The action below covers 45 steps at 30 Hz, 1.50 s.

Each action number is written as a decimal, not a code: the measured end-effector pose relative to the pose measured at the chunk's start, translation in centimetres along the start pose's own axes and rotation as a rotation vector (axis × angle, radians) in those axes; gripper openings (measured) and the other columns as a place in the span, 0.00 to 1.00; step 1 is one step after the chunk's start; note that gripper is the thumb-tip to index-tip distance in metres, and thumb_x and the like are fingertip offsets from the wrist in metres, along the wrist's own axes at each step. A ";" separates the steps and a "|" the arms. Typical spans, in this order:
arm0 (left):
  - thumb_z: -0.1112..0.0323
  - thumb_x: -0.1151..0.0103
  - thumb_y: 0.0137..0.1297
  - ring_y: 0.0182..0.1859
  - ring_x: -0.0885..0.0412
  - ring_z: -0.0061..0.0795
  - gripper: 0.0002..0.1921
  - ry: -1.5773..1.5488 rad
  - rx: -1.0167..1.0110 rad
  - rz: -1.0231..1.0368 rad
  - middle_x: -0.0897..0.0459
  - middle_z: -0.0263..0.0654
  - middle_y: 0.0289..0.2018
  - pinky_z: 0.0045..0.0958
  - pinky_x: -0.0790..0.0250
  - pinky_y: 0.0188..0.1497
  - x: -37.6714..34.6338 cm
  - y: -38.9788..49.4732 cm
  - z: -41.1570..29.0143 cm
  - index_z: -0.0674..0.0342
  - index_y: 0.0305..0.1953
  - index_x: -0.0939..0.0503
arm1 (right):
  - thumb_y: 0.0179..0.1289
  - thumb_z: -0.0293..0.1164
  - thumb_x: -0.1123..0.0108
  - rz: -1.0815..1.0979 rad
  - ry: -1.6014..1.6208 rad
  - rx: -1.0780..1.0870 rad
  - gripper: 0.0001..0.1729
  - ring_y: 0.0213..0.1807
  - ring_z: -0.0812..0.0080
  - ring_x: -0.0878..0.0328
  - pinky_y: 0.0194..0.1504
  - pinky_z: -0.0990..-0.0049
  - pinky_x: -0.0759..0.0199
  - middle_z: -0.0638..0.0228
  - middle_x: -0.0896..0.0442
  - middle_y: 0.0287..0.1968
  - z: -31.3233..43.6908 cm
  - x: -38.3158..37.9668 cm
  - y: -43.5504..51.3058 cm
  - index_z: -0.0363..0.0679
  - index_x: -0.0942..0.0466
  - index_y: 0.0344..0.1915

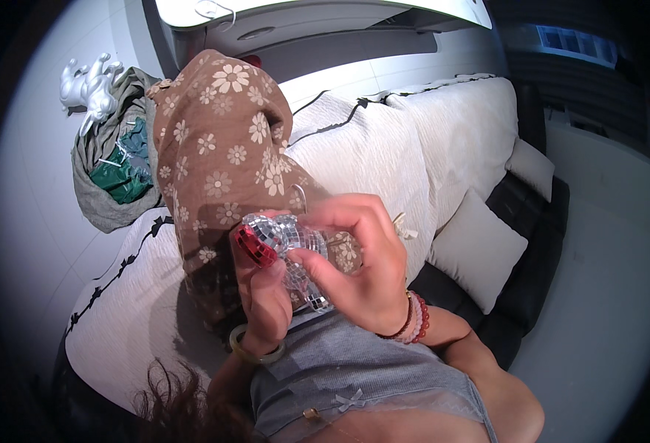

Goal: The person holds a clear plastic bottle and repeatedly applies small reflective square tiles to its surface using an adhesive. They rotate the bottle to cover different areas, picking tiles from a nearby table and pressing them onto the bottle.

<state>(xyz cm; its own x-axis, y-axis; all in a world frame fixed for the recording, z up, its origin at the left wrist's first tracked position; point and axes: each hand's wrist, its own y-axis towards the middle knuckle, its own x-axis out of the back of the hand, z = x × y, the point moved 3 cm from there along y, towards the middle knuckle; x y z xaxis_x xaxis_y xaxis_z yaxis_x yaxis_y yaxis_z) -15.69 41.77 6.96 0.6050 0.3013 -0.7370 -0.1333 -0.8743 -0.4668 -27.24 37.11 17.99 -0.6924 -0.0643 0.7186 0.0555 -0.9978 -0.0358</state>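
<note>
A small figurine (305, 239) covered in silver mirror tiles, with a band of red mirror tiles (254, 246) at one end, is held above my lap. My left hand (267, 296) grips it from below and the left, thumb near the red tiles. My right hand (366, 260) is around its right side, thumb and forefinger against the silver tiles; those fingertips are slightly blurred. Both hands hide parts of the figurine. Beneath it lies brown flower-printed cloth (236, 155) over my legs.
On the floor at left, a glossy white animal figurine (89, 91) lies by a grey fabric bag (95, 207) holding green plastic (120, 183). A white-topped table (303, 14) stands ahead. The black sofa (544, 243) bears a white cover (375, 144) and pale cushions (480, 249).
</note>
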 end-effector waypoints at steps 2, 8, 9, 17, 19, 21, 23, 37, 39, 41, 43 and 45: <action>0.67 0.46 0.65 0.66 0.28 0.36 0.33 -0.078 0.042 -0.010 0.28 0.45 0.65 0.40 0.39 0.73 0.4 -0.2 0.3 0.66 0.72 0.36 | 0.58 0.17 0.26 -0.087 0.209 -0.031 0.19 0.49 0.61 0.16 0.50 0.68 0.22 0.56 0.16 0.49 -1.0 0.4 0.1 0.34 0.21 0.49; 0.63 0.47 0.67 0.67 0.31 0.34 0.33 -0.062 0.006 -0.104 0.29 0.43 0.65 0.40 0.42 0.74 0.7 0.1 -0.1 0.64 0.72 0.37 | 0.58 0.14 0.31 -0.033 0.026 0.106 0.13 0.43 0.59 0.14 0.46 0.68 0.21 0.56 0.13 0.41 -0.1 2.2 -0.3 0.33 0.17 0.44; 0.62 0.48 0.67 0.67 0.31 0.33 0.33 -0.031 -0.013 -0.090 0.29 0.42 0.65 0.39 0.42 0.73 0.4 0.1 -0.3 0.64 0.72 0.37 | 0.58 0.14 0.31 0.021 -0.004 0.118 0.13 0.43 0.57 0.15 0.45 0.68 0.21 0.55 0.13 0.41 0.3 2.0 -0.5 0.33 0.17 0.44; 0.64 0.52 0.70 0.61 0.32 0.27 0.29 0.036 -0.018 -0.065 0.29 0.37 0.59 0.33 0.43 0.70 -0.5 -0.3 -0.3 0.64 0.70 0.37 | 0.61 0.16 0.33 0.182 0.040 0.012 0.13 0.39 0.53 0.14 0.41 0.65 0.21 0.55 0.14 0.40 0.6 1.4 -1.3 0.34 0.16 0.46; 0.64 0.53 0.70 0.59 0.32 0.25 0.27 0.096 -0.019 -0.055 0.29 0.37 0.58 0.32 0.42 0.68 -0.4 -0.2 -0.3 0.64 0.69 0.37 | 0.63 0.14 0.34 0.163 0.003 -0.035 0.11 0.36 0.65 0.14 0.39 0.72 0.21 0.57 0.13 0.40 0.4 1.9 -1.5 0.32 0.16 0.45; 0.65 0.53 0.71 0.58 0.32 0.25 0.26 0.128 -0.019 -0.060 0.29 0.37 0.57 0.31 0.42 0.68 -0.5 -0.1 -0.2 0.64 0.68 0.36 | 0.65 0.14 0.34 0.146 -0.024 -0.057 0.08 0.34 0.72 0.14 0.36 0.76 0.21 0.59 0.12 0.40 0.2 2.1 -1.6 0.31 0.17 0.44; 0.66 0.54 0.71 0.57 0.32 0.24 0.25 0.132 -0.007 -0.055 0.29 0.38 0.57 0.31 0.41 0.67 -0.8 0.0 -0.3 0.65 0.67 0.36 | 0.68 0.15 0.35 0.132 -0.041 -0.055 0.07 0.32 0.75 0.16 0.34 0.77 0.22 0.61 0.12 0.38 0.0 2.2 -1.7 0.32 0.18 0.44; 0.77 0.48 0.65 0.53 0.25 0.24 0.29 0.122 0.084 0.081 0.25 0.39 0.55 0.29 0.31 0.62 -1.6 0.0 -0.5 0.67 0.68 0.39 | 0.71 0.20 0.39 0.290 0.197 -0.214 0.07 0.32 0.58 0.20 0.35 0.68 0.26 0.56 0.19 0.37 -0.9 2.0 -2.0 0.34 0.23 0.48; 0.79 0.48 0.65 0.54 0.25 0.24 0.30 0.125 0.096 0.087 0.25 0.39 0.55 0.30 0.31 0.62 -1.6 0.0 -0.6 0.67 0.69 0.40 | 0.73 0.21 0.39 0.344 0.226 -0.266 0.08 0.35 0.68 0.21 0.38 0.74 0.27 0.61 0.18 0.39 -1.0 1.9 -1.7 0.34 0.24 0.50; 0.79 0.48 0.65 0.55 0.25 0.24 0.30 0.111 0.107 0.091 0.25 0.39 0.55 0.30 0.31 0.63 -1.5 -0.1 -0.6 0.67 0.69 0.40 | 0.76 0.21 0.39 0.424 0.211 -0.371 0.09 0.42 0.83 0.20 0.45 0.81 0.27 0.69 0.16 0.43 -1.0 2.1 -1.6 0.34 0.25 0.53; 0.80 0.49 0.65 0.55 0.25 0.25 0.30 0.107 0.096 0.095 0.25 0.40 0.56 0.31 0.32 0.64 -1.4 -0.1 -0.5 0.67 0.69 0.40 | 0.72 0.21 0.35 0.360 0.236 -0.312 0.12 0.41 0.84 0.20 0.41 0.82 0.28 0.68 0.15 0.44 -0.8 2.2 -1.4 0.34 0.24 0.53; 0.80 0.49 0.66 0.56 0.24 0.25 0.30 0.091 0.097 0.113 0.25 0.40 0.57 0.31 0.31 0.64 -1.3 -0.1 -0.5 0.67 0.70 0.41 | 0.69 0.20 0.31 0.262 0.171 -0.168 0.16 0.40 0.84 0.20 0.37 0.83 0.30 0.68 0.14 0.44 -0.8 2.3 -1.3 0.35 0.23 0.53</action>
<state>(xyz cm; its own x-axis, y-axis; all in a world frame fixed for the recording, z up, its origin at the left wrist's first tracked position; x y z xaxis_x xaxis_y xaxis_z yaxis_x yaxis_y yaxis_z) -16.09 41.27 8.19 0.6498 0.1637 -0.7423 -0.2766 -0.8586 -0.4315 -29.47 38.28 19.19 -0.7814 -0.3062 0.5437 0.1384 -0.9346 -0.3276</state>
